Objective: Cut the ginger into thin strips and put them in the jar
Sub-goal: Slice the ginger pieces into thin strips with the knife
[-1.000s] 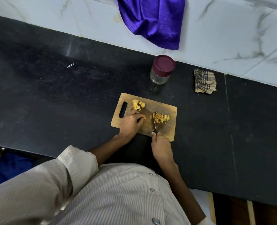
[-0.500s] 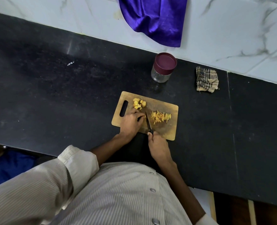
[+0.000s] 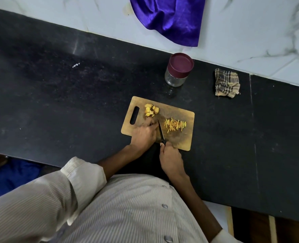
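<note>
Ginger lies in two lots on the wooden cutting board (image 3: 178, 142): a small heap of ginger chunks (image 3: 151, 111) near the board's far left corner, just beside the handle slot, and a loose spread of thin ginger strips (image 3: 175, 125) right of the board's middle. The two lots sit apart, with bare wood between them.

The left hand (image 3: 144, 135) rests on the board's near left part, fingers curled down with their tips toward the chunks; whether a piece of ginger is pinned under the fingertips cannot be told, as the hand hides that spot. The right hand (image 3: 171, 160) grips the dark handle of a small knife (image 3: 161, 133) at the board's near edge. The blade points away from the person and runs right alongside the left hand's fingers, between them and the strips.

The jar (image 3: 178, 71) stands upright on the black bench (image 3: 57, 95) beyond the board, apart from it, with its maroon lid on; the glass below the lid looks clear. Farther right on the bench lies a crumpled checked cloth (image 3: 226, 83). A purple cloth (image 3: 169, 20) hangs against the white marble wall behind the jar.
</note>
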Motion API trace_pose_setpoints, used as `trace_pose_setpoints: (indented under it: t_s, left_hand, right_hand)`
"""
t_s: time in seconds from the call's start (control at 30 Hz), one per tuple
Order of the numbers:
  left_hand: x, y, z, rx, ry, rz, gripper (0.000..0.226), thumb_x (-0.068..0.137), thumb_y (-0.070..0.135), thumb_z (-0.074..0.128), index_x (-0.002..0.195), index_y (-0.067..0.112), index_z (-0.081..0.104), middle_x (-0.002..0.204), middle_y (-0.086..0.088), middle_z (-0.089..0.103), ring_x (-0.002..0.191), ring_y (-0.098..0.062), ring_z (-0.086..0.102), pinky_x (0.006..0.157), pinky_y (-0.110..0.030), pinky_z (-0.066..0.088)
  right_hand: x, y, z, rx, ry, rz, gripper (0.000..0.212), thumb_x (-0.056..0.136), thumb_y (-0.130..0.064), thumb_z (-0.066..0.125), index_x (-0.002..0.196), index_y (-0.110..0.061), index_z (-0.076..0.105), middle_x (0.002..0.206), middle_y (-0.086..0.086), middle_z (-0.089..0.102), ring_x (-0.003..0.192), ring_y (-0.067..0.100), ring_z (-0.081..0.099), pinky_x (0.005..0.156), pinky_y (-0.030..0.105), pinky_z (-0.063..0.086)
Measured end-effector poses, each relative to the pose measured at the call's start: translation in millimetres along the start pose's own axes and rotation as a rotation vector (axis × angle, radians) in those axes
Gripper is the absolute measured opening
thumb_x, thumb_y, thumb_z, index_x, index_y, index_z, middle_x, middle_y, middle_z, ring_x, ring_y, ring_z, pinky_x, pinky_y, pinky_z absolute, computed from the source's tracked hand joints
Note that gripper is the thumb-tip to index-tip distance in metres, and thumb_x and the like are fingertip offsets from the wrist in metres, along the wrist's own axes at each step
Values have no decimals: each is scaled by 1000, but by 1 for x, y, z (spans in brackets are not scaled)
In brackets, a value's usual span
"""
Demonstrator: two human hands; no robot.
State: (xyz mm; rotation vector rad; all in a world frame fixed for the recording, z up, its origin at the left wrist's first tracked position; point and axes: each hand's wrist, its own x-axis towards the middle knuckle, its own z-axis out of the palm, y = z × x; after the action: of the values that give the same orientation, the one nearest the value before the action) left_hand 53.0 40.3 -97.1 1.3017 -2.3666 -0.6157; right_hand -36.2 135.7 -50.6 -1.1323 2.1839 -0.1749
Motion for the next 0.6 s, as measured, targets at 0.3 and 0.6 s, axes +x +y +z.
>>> trace_pose_setpoints:
  t_s: [0.3, 0.6]
  left_hand:
    - [0, 5, -6, 50, -45, 11, 18, 85, 9, 58, 99, 7, 70, 103, -9, 58, 64, -26, 60, 49, -30, 47]
    - [0, 0, -7, -102, -41, -62, 34, 88, 3, 53, 120, 7, 65, 117, -11, 59, 90, -27, 62, 78, -38, 53]
  right_hand:
    - [-4, 1, 1, -49, -26, 18, 37, 108, -33, 30, 119, -3, 50, 116, 20, 62, 107, 38, 60, 77, 39, 42]
    - [-4, 12, -4, 35, 1, 39, 41, 107, -36, 31, 118, -5, 55, 113, 18, 64, 104, 35, 61, 85, 41, 48]
